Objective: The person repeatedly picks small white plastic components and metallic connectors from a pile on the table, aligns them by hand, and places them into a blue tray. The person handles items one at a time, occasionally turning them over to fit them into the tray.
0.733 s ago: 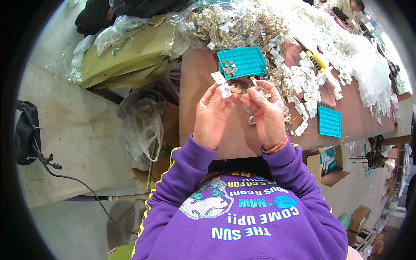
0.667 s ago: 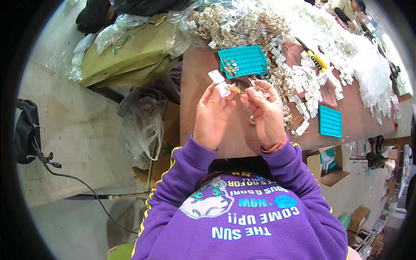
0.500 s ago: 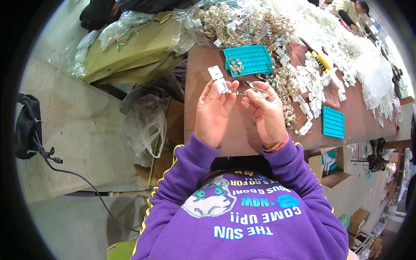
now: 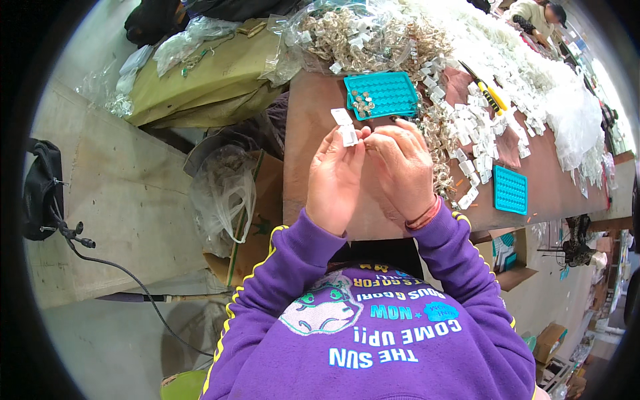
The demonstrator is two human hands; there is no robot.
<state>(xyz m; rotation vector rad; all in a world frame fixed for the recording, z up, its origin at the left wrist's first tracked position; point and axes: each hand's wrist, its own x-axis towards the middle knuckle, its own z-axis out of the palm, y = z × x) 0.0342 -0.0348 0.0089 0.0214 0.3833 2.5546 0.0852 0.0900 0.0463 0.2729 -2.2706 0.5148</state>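
I see both hands close together over the near part of the brown surface [image 4: 310, 110], their fingertips meeting or almost meeting. The left hand [image 4: 335, 183] pinches a small white card [image 4: 349, 137] between thumb and fingers, the card sticking up past the fingertips. The right hand [image 4: 405, 170] is curled with its back partly toward me, fingers bent in toward the left; I cannot tell how tightly they close or whether they have hold of anything.

The near edge of the surface runs just past the wrists, and its left edge lies a little left of the left hand. Open room shows from that side up toward the teal tray [image 4: 390, 93], and a narrower patch below and between the palms. The tray sits beyond the fingertips, small round pieces [image 4: 363, 103] in its left part.

To the right, room is tight: a pile of jewellery [image 4: 441, 175] lies just beside the right hand, then many white cards [image 4: 477, 123], with yellow-handled pliers [image 4: 493, 97] on top. A second teal tray [image 4: 511, 190] lies farther right, near the front edge. A heap of clear plastic [image 4: 507, 50] fills the far right side. Off the left edge hangs a clear bag [image 4: 223, 200].
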